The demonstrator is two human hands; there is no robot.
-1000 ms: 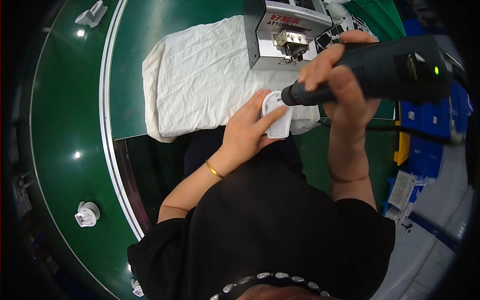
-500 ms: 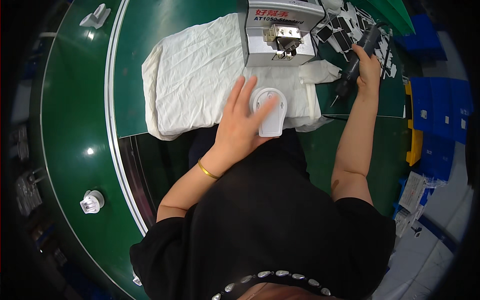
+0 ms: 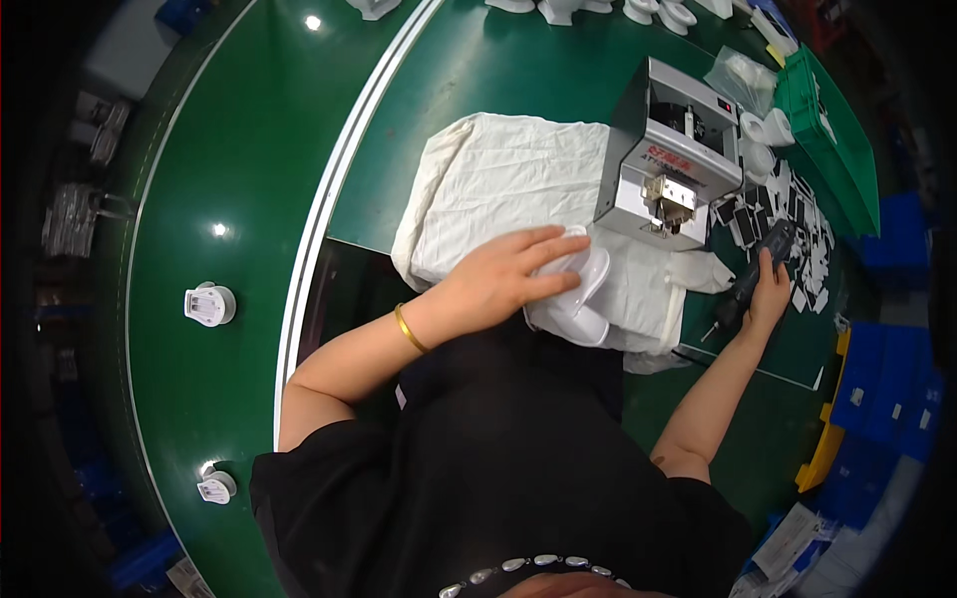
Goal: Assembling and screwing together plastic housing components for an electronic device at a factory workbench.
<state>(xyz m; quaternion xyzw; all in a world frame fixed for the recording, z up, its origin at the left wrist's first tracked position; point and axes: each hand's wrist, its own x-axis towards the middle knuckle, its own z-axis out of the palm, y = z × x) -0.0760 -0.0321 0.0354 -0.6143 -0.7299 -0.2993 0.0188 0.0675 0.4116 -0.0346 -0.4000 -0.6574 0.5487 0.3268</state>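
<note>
My left hand (image 3: 493, 282), a gold bangle on its wrist, grips a white plastic housing (image 3: 588, 284) above the cloth's near edge. Its fingers lie over the rounded top of the piece, and its thumb is hidden. My right hand (image 3: 769, 294) is wrapped around a black electric screwdriver (image 3: 779, 242), whose thin bit points down toward the table edge. Between the two hands, farther off, stands a grey screw feeder (image 3: 626, 162) on the table. Folded white cloth (image 3: 498, 179) lies beneath my left hand and the housing.
Flat black and white pieces (image 3: 797, 204) lie heaped right of the feeder, beside a green bin (image 3: 847, 164). White housings (image 3: 211, 304) stand on the green belt (image 3: 239, 169) at left. Blue bins (image 3: 882, 384) line the right side. More white parts (image 3: 558, 10) sit at the back.
My left hand has closed over the white housing, which has turned from lying flat-face up to tilted. The screwdriver stays in my right hand. The whole view has shifted and rotated.
</note>
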